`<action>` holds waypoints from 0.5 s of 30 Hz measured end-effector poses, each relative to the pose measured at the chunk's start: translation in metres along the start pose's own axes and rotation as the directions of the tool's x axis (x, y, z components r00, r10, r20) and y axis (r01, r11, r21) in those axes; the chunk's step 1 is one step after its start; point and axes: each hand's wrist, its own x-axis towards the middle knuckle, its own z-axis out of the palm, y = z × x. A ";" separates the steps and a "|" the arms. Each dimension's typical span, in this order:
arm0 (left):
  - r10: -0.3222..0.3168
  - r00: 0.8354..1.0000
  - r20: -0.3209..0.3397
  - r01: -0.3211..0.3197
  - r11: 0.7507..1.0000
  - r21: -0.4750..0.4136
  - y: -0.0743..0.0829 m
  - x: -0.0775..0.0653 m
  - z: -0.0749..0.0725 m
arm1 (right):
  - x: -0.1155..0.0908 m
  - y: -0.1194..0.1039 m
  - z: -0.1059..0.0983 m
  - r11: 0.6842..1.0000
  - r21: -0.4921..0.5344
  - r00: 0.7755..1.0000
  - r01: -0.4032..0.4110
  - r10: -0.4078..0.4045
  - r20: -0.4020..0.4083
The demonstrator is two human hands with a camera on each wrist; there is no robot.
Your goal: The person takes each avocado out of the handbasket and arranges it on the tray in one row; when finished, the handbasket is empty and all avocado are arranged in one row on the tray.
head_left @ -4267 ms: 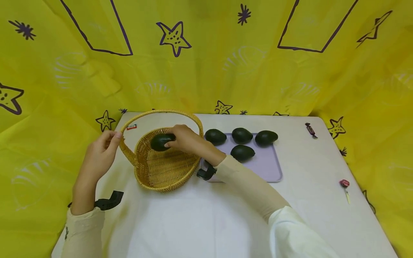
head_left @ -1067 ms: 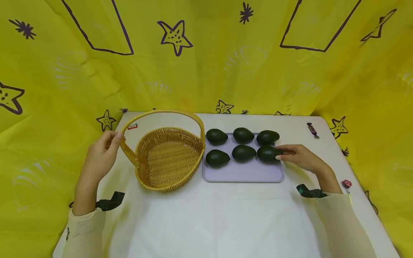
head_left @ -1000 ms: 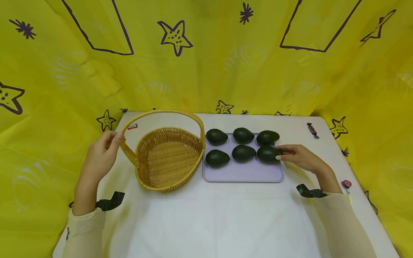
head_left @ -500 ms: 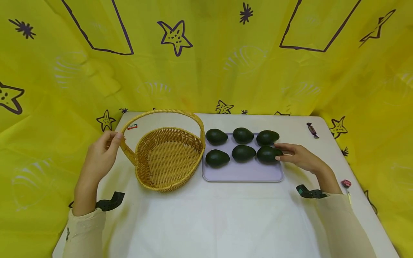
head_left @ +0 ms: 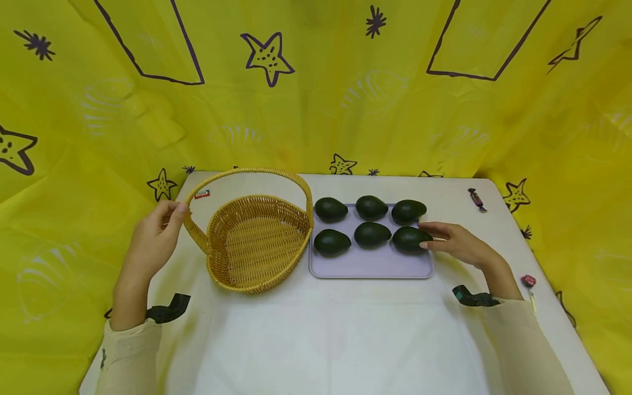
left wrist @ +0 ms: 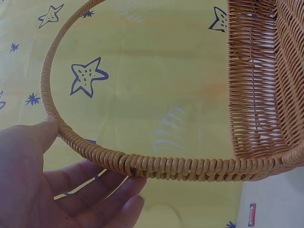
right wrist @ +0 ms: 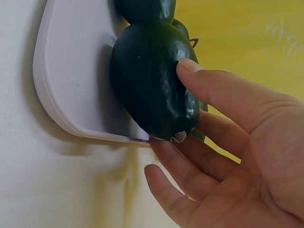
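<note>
My left hand [head_left: 154,236] grips the left side of the arched handle of a yellow wicker basket [head_left: 217,274]. In the left wrist view the thumb lies on one side of the handle [left wrist: 156,164] and the fingers on the other. Over the right end of a pale lilac tray [head_left: 370,269], my right hand [head_left: 461,244] holds the narrow end of a dark green avocado [head_left: 410,240]. In the right wrist view its thumb touches the avocado [right wrist: 152,80], with fingers behind and below. Several other avocados, such as one at front left [head_left: 332,242], lie on the tray in two rows.
A wrapped candy [head_left: 477,201] lies at the back right and a red lollipop [head_left: 528,281] near the right edge. Behind the basket is a small red-and-white packet [head_left: 202,194]. A yellow patterned cloth [head_left: 316,109] surrounds the white table [head_left: 316,340].
My right hand has left the basket, where it held an avocado, and is now at the tray's right end. That avocado has shifted slightly toward me. The left hand has stayed on the handle.
</note>
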 end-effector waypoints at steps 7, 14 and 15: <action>-0.001 1.000 0.009 0.001 1.000 -0.001 -0.001 0.001 -0.001 | 0.000 0.000 0.001 1.000 -0.015 1.000 0.000 0.000 -0.012; -0.012 1.000 0.011 0.012 1.000 -0.001 -0.003 0.001 -0.001 | 0.000 0.001 0.003 1.000 0.003 1.000 0.017 -0.016 -0.018; -0.014 1.000 0.012 0.014 1.000 -0.001 -0.003 0.001 -0.002 | 0.000 0.001 0.003 1.000 0.005 1.000 0.018 -0.018 -0.019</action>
